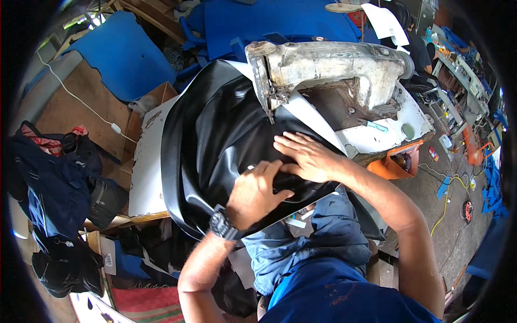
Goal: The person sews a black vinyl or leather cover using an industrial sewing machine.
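Observation:
A large sheet of shiny black vinyl-like material (pixel 215 129) lies bunched in folds over the sewing machine's white table, its pale underside showing along some edges. My left hand (pixel 256 191), with a dark wristwatch (pixel 222 222) at the wrist, rests on the material with its thumb apart from the fingers. My right hand (pixel 306 157) lies flat on it, fingers stretched out, just below the sewing machine's needle area. Its thumb is close to my left fingertips. The worn, whitish sewing machine (pixel 328 64) stands beyond both hands, its presser foot (pixel 271 116) over the material.
An orange bin (pixel 396 161) hangs at the table's right edge. Dark bags and clothing (pixel 59 183) are piled at the left. Blue sheets (pixel 126 56) lie behind. Yellow cable (pixel 446 207) and scraps lie on the floor at right, near other machines.

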`<move>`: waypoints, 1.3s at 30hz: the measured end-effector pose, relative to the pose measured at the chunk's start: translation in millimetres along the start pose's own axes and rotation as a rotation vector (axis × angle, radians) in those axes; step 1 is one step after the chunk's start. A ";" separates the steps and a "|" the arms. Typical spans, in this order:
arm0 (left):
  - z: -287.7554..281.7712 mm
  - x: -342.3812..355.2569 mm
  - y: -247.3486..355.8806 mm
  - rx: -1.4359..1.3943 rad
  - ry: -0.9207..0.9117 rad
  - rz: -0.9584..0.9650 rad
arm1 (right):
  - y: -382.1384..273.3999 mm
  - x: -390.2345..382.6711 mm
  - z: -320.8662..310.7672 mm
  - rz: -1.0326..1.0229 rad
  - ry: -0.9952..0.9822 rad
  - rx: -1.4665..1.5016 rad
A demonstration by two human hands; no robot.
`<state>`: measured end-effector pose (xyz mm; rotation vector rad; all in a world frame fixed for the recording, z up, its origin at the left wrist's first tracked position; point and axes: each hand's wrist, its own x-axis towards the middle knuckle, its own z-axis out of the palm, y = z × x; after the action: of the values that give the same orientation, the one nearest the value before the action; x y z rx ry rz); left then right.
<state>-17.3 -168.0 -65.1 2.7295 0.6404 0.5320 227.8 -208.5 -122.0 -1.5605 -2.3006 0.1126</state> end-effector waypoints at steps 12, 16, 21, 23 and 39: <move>15.3 5.7 -34.6 0.096 0.044 0.241 | -2.8 -28.4 -31.6 -0.131 -0.008 0.081; 18.2 9.9 -41.0 0.140 0.066 0.341 | -1.0 -25.4 -33.3 -0.176 -0.020 0.099; -1.2 27.7 -42.3 -0.031 -0.006 0.232 | -0.3 -24.5 -35.3 -0.163 -0.027 0.110; -13.1 38.1 -35.9 -0.109 -0.093 0.092 | 2.4 -26.8 -35.3 -0.174 -0.027 0.101; -0.9 21.9 -81.3 0.029 -0.210 0.313 | 6.5 -19.7 -42.8 -0.156 -0.071 0.199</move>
<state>-29.3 -87.5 -86.8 2.8771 0.1706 0.2959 254.4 -229.7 -88.6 -1.2943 -2.3732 0.3506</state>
